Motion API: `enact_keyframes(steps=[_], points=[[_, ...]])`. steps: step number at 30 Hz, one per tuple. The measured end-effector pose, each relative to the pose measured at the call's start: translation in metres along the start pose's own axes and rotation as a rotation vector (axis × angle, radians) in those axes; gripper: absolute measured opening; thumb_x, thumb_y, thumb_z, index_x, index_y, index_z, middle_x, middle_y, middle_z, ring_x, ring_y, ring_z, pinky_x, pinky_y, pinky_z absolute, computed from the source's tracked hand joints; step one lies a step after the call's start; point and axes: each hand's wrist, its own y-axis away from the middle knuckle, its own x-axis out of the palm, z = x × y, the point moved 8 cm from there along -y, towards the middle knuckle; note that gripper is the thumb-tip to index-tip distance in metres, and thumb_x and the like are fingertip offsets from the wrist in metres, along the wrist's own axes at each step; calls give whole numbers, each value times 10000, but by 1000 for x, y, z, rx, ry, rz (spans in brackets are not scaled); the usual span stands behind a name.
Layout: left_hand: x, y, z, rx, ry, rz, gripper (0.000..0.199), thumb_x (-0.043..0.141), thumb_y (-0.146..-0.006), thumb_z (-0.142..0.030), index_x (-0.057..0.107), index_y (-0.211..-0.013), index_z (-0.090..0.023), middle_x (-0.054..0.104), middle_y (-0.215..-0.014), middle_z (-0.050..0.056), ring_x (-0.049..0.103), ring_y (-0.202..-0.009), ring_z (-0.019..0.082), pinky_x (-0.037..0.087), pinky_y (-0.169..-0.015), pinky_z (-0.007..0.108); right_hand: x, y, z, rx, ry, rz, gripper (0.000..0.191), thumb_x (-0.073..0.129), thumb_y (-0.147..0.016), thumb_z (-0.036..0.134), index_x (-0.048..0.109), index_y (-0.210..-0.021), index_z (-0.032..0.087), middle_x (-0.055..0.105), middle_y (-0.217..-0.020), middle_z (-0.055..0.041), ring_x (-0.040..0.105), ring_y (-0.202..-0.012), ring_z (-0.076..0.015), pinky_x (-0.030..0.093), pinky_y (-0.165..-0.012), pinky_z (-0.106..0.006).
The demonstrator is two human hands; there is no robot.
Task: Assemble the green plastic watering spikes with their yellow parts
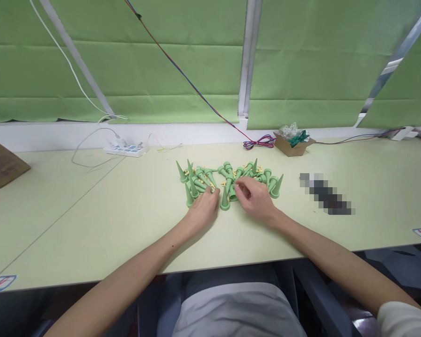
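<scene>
A heap of green cone-shaped plastic spikes with round collars [228, 181] is spread on the table in two loose groups, with small yellow pieces [261, 170] among them. Some spikes stand point up on their collars; others lie on their sides. My left hand [205, 204] is at the near edge of the left group, its fingers curled closed against the spikes; what they grip is hidden. At the right group, my right hand [256, 196] has thumb and forefinger pinched together above a lying spike. Whatever is in that pinch is too small to make out.
Behind the spikes are a small cardboard box [292, 149] with plastic and green material, and a coiled red-blue cable [259, 142]. A white power strip [127, 150] lies back left, a brown paper item [3, 166] far left. A blurred-out dark object [328, 196] lies on the right.
</scene>
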Motion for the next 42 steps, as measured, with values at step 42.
enact_keyframes(steps=[42], points=[[-35, -1, -15, 192, 525, -335, 233, 486, -944, -321, 544, -767, -181, 533, -619, -27, 451, -537, 108, 347, -551, 254, 26, 7, -5, 51, 9, 334, 124, 474, -892, 130, 576, -843, 180, 507, -574, 35, 455, -523, -120, 307, -560, -232]])
